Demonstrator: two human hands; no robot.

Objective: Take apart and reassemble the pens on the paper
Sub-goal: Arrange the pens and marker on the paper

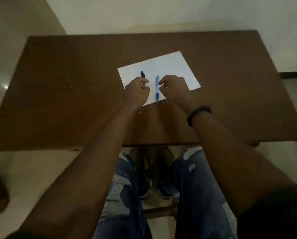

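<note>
The sheet of paper [170,68] lies on the brown table [75,83], and I take it as my reference for every position. Two pens are on it. The blue pen [157,88] lies along the near middle of the sheet, its tip reaching the sheet's near edge; as far as I can see it is whole. The black pen [143,74] lies toward the left part of the sheet; only its far end shows, since my left hand [138,91] covers the rest. My left hand sits over the sheet's near-left corner with its fingers curled around the black pen's near portion; I judge this to be a hold, though blur keeps me from confirming how firm the contact is. My right hand [174,88] hovers just right of the blue pen, over the sheet's near edge, fingers loosely bent, thumb and forefinger parted and pointed at the barrel; it holds nothing that I can see. A beaded bracelet [198,113] sits on that wrist, toward me from the sheet. No loose parts appear on the sheet. I judge that disassembly has not begun: both pens remain to be taken apart and reassembled.
</note>
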